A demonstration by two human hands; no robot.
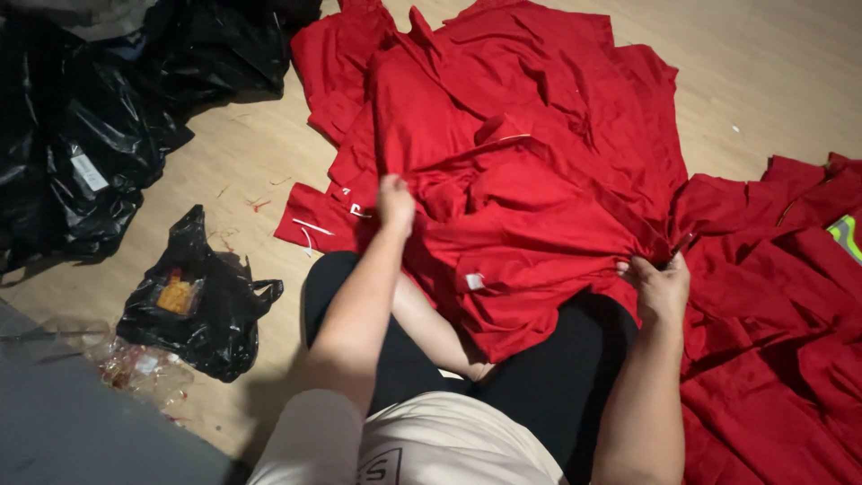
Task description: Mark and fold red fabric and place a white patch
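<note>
Sitting on a light wooden floor [242,153], a person in black trousers [557,368] and a pale top [431,445] works a red garment [521,260] that lies across the lap and spills forward over the legs. The left hand [395,202] is closed in a fist on a bunched fold of the cloth at its upper left part, knuckles up. The right hand [660,287] pinches the garment's right edge between thumb and fingers, just where the cloth gathers into creases. A small white tag [474,281] shows on the cloth between the 2 hands.

Beyond the lap, a heap of more red clothes [539,99] spreads over the floor, touching the held piece. Another red pile [781,341] lies at the right, with a bit of yellow-green reflective strip [846,235] at its far edge. At the left sit big black plastic bags [99,126], a smaller black bag [202,301] and some crumpled clear plastic [135,364].
</note>
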